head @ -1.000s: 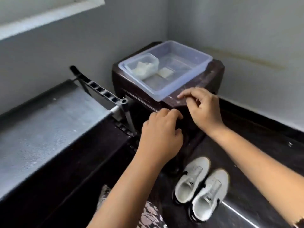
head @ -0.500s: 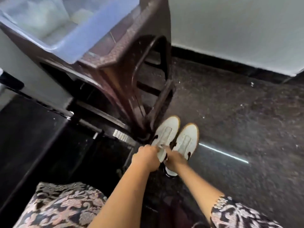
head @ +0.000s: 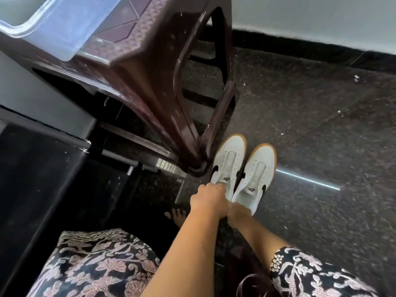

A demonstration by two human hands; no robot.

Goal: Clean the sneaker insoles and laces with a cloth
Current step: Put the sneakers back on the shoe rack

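2 white sneakers (head: 255,172) stand on the floor (head: 321,136) by a stool (head: 150,61) bearing a clear tub (head: 53,26) (contents cut off), left hand (head: 209,201) gripping the stool-side heel, right hand (head: 239,213) at the other, grasp unclear.

Soft, even light throughout, brightest at the wall (head: 321,16), much dimmer bottom left. A thin glare streak (head: 308,179) is seen on the dark floor (head: 321,125), plus glossy highlights on the stool (head: 137,67). The white sneakers (head: 229,166) are rendered sharp enough. Edges are bent by wide-angle distortion, and the tub (head: 53,28) is a bit soft.
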